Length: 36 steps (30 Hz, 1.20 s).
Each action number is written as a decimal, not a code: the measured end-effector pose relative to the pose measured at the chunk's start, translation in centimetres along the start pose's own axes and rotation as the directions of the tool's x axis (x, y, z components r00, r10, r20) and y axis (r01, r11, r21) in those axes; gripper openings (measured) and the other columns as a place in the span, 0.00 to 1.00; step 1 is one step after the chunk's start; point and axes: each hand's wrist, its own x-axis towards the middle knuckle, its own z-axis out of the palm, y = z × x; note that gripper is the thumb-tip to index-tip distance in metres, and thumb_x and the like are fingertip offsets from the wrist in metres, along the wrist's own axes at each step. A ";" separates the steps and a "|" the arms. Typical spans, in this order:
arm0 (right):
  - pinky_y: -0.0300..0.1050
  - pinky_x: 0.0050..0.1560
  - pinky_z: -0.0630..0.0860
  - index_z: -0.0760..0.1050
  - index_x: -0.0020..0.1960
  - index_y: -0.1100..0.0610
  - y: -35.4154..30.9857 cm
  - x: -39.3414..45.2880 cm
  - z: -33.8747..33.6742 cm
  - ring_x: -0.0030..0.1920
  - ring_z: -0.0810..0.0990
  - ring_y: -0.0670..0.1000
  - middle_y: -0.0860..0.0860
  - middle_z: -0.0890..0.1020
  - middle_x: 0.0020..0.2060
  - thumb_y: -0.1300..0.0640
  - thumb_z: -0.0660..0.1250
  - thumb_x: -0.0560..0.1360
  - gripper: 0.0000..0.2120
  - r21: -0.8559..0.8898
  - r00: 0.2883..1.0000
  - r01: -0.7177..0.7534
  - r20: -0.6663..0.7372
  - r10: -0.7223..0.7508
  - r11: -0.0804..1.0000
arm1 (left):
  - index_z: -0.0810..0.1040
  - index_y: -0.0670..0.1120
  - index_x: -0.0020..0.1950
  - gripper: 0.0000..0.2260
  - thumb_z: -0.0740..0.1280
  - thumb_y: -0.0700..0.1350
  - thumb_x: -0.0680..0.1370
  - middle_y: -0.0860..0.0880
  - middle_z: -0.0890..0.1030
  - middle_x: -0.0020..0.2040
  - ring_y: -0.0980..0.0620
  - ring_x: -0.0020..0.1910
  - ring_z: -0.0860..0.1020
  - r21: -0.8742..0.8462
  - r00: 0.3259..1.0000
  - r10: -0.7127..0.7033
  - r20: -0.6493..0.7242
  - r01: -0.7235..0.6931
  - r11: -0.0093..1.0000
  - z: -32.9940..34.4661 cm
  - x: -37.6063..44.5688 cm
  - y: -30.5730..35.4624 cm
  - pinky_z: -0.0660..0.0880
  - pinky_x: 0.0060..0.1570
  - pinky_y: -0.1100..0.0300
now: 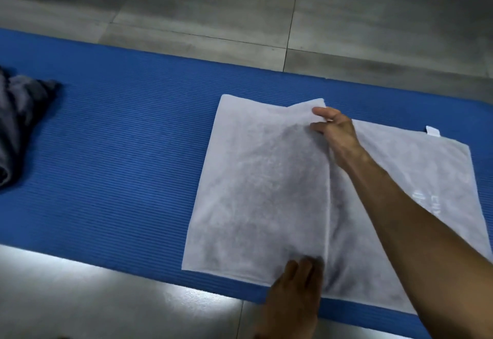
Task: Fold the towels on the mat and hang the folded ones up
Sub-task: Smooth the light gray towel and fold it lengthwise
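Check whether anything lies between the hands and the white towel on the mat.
Nothing visible does. The right hand pinches the folded flap's far corner of the white towel, and the left hand presses its near edge on the blue mat.

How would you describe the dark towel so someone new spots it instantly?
Start at the blue ribbed mat stretched across the grey tile floor. Follow it to its far left end, away from the flat white towel that both hands are folding. The dark towel lies there in a crumpled grey-navy heap, cut off by the frame edge; it is the only cloth that is dark, bunched and untouched.
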 end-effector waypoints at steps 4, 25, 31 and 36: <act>0.52 0.68 0.69 0.73 0.68 0.53 1.0 -0.4 -3.3 0.68 0.70 0.58 0.51 0.69 0.68 0.64 0.71 0.70 0.27 -0.602 0.992 0.121 0.039 -0.122 0.790 | 0.70 0.51 0.65 0.22 0.61 0.42 0.71 0.52 0.74 0.60 0.49 0.54 0.76 -0.092 0.998 0.006 0.063 0.000 0.996 0.6 0.9 1.7 0.78 0.47 0.57; 0.43 0.44 0.69 0.76 0.53 0.57 -2.1 -7.4 21.9 0.54 0.80 0.55 0.53 0.81 0.53 0.49 0.60 0.79 0.13 -0.863 0.917 0.399 0.378 -0.129 0.309 | 0.72 0.51 0.42 0.07 0.69 0.48 0.76 0.57 0.76 0.34 0.56 0.35 0.75 -0.380 0.683 -0.710 -0.174 0.618 0.688 -9.4 -6.5 -14.5 0.70 0.38 0.60; 0.44 0.38 0.66 0.67 0.37 0.55 -3.9 -7.6 25.3 0.37 0.73 0.51 0.47 0.71 0.33 0.51 0.59 0.79 0.13 -0.797 0.893 0.449 0.381 -0.241 0.404 | 0.75 0.51 0.48 0.09 0.71 0.39 0.74 0.61 0.80 0.43 0.62 0.41 0.79 -0.535 0.642 -0.732 -0.229 0.545 0.646 -11.7 -8.3 -17.7 0.72 0.41 0.70; 0.43 0.41 0.66 0.71 0.42 0.56 -5.8 -8.1 30.8 0.42 0.75 0.54 0.52 0.78 0.41 0.54 0.60 0.79 0.09 -0.694 0.809 0.587 0.518 -0.276 0.418 | 0.74 0.55 0.47 0.11 0.71 0.40 0.74 0.58 0.82 0.42 0.65 0.39 0.79 -0.552 0.537 -0.769 -0.347 0.546 0.630 -14.6 -10.3 -21.4 0.71 0.40 0.75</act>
